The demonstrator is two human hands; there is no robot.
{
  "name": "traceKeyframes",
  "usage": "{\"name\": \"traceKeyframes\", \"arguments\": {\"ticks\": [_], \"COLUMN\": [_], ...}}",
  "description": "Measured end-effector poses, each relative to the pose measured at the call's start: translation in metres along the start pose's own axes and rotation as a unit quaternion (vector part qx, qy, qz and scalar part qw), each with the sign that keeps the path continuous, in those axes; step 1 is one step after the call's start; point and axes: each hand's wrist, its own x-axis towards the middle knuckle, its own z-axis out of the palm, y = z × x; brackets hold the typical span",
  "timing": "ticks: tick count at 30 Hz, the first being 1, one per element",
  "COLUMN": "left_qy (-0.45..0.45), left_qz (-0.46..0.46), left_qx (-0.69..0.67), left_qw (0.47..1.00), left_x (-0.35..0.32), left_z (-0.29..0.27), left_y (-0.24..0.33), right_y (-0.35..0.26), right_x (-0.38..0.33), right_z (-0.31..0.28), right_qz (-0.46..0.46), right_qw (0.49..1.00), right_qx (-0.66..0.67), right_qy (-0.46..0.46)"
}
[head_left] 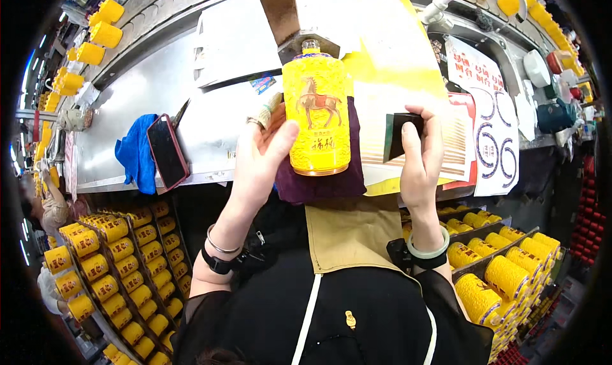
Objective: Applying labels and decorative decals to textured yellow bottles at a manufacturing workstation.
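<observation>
A yellow embossed bottle (322,145) with a brown horse on its front and a clear glass neck lies on a dark purple cloth (352,181). My left hand (268,139) is at the bottle's left side with thumb and fingers apart. Pale wrapping covers a finger of that hand, and the thumb overlaps the bottle's edge; whether it touches cannot be made out. To the right, apart from the bottle, my right hand (422,151) pinches a thin, dark, flat scraper-like piece (396,137) between thumb and fingers.
A phone in a red case (168,151) and a blue cloth (135,155) lie on the metal table at left. Beyond the bottle's neck stands a brown metal bracket (278,11). Racks of yellow bottles (121,269) flank me below. A curved conveyor (143,27) carries more bottles.
</observation>
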Motion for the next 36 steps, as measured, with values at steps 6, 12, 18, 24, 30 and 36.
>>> {"name": "traceKeyframes", "arguments": {"ticks": [6,12,18,24,30,36], "left_qy": [0.001,-0.118,-0.206,-0.219,-0.239,-0.205], "left_qz": [-0.086,-0.210,-0.207,-0.282,-0.296,-0.351], "left_qx": [0.043,-0.204,-0.348,-0.334,-0.369,-0.251], "left_qw": [0.995,0.949,0.891,0.872,0.848,0.879], "left_x": [0.033,0.000,-0.047,-0.073,-0.087,-0.089], "left_z": [0.016,-0.005,-0.011,-0.027,-0.003,0.020], "left_y": [0.008,0.003,-0.024,-0.053,-0.017,0.013], "right_y": [-0.013,-0.062,-0.072,-0.054,-0.069,-0.060], "right_x": [0.012,0.048,0.062,0.066,0.059,0.052], "right_z": [0.010,0.005,0.008,0.024,0.019,0.015], "right_qz": [-0.064,-0.121,-0.142,-0.085,-0.031,0.029], "right_qw": [0.998,0.992,0.973,0.938,0.887,0.858], "right_qx": [-0.023,-0.007,-0.027,0.015,0.032,-0.009], "right_qy": [-0.016,-0.035,-0.181,-0.335,-0.459,-0.512]}}
